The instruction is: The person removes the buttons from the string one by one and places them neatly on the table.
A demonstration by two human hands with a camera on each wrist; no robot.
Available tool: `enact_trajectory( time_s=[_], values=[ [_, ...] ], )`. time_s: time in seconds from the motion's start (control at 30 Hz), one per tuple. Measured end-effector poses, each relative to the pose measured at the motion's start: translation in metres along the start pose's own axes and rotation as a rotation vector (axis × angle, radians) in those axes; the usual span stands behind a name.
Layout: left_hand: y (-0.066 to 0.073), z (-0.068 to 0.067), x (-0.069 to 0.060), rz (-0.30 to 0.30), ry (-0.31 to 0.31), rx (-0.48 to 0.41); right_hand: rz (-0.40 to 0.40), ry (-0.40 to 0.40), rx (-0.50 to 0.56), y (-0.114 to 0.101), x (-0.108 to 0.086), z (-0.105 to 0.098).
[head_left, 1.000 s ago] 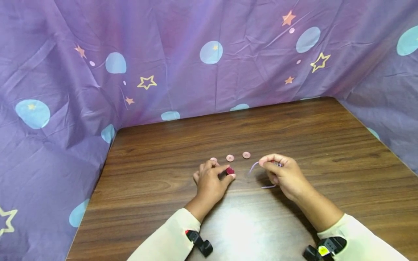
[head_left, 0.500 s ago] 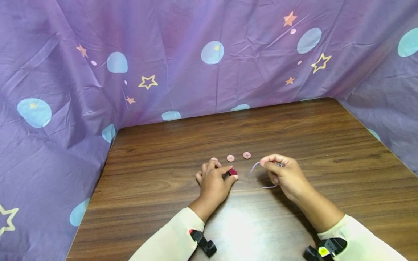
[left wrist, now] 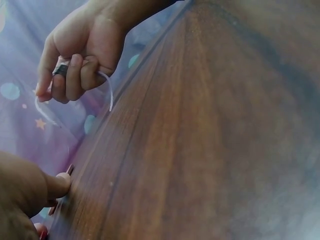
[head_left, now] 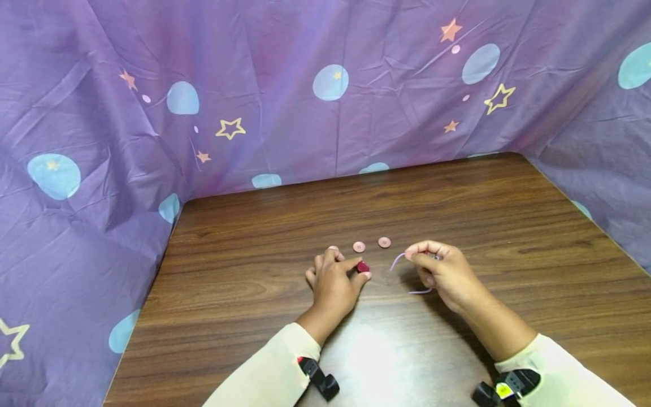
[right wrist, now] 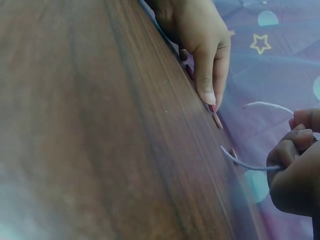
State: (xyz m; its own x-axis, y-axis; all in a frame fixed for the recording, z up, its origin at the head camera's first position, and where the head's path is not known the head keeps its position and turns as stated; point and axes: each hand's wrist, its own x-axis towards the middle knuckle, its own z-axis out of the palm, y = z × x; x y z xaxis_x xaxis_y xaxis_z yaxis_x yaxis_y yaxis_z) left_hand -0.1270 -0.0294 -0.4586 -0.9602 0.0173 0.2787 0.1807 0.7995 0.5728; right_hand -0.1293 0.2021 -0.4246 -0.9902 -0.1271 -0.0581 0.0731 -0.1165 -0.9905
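Note:
Between its thumb and index finger, my left hand (head_left: 333, 285) pinches a small dark red button (head_left: 363, 267) at the tabletop. My right hand (head_left: 445, 274), raised above the wood, holds a lavender string (head_left: 398, 259) between thumb and index finger. One string end points left toward the red button, and the other (right wrist: 250, 166) hangs out below the curled fingers. A dark and light banded piece (left wrist: 61, 69) shows among the right fingers, mostly covered. Two pale pink buttons (head_left: 359, 246) lie flat beyond the hands, and a third (head_left: 333, 247) is partly hidden by a left finger.
The brown wood-grain table (head_left: 244, 226) reaches back to a purple curtain (head_left: 285, 85) with stars and blue dots, which also hangs on the left and right. Bright glare lies on the tabletop between the forearms.
My left hand has slid a little to the right with the red button between its fingers, then stayed there. The right hand and string keep nearly the same place.

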Motion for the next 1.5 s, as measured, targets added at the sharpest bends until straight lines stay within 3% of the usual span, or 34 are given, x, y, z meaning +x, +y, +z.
enact_trajectory(
  time_s=[0.9,1.23,1.5],
  values=[
    [0.005,0.001,0.002,-0.007,-0.052,0.077,0.011,-0.001,-0.025,0.000,0.001,-0.003],
    [0.005,0.001,0.003,-0.002,-0.064,0.083,0.051,0.005,0.063,-0.007,0.001,-0.004],
    [0.005,0.001,0.004,-0.007,-0.077,0.085,0.100,0.023,0.033,-0.010,0.002,-0.003]
  ],
)
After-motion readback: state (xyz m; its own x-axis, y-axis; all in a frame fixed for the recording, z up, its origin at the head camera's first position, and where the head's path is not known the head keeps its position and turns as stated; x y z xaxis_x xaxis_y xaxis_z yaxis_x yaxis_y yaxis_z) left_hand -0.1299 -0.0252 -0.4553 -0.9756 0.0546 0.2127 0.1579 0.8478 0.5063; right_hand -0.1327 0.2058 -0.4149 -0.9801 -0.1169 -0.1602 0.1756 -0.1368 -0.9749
